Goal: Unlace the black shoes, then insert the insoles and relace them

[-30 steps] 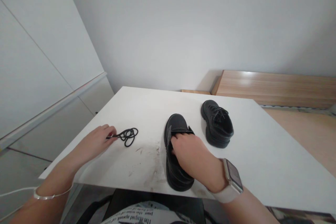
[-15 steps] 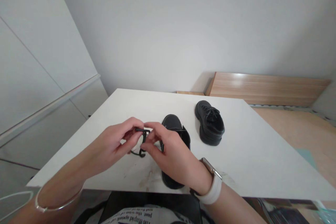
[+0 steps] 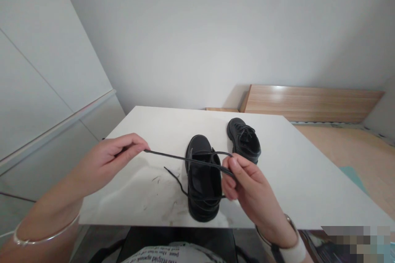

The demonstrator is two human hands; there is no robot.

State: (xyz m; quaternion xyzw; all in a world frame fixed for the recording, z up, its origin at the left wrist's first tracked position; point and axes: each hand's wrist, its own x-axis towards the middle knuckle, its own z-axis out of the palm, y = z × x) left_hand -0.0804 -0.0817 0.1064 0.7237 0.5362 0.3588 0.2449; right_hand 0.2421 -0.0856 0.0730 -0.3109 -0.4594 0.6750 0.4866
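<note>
A black shoelace (image 3: 173,156) stretches nearly straight between my hands, above a black shoe (image 3: 199,144) on the white table. My left hand (image 3: 121,154) pinches one end of the lace, left of the shoe. On the shoe's right side, my right hand (image 3: 247,181) grips the lace's other part between thumb and fingers. One strand runs from the right hand to the shoe's front opening. A loose lace end lies on the table left of the shoe, and another stretch crosses over the heel. The toe points away from me.
A second black shoe (image 3: 243,137), laced, stands farther back to the right, partly behind my right hand. The white table (image 3: 148,127) carries dark smudges left of the near shoe. Beyond it are a wall and a wooden headboard (image 3: 308,102). A black chair seat is at the front edge.
My hands have moved apart, left hand leftward and right hand rightward. The bunched lace between them is now drawn out into a long line over the shoe.
</note>
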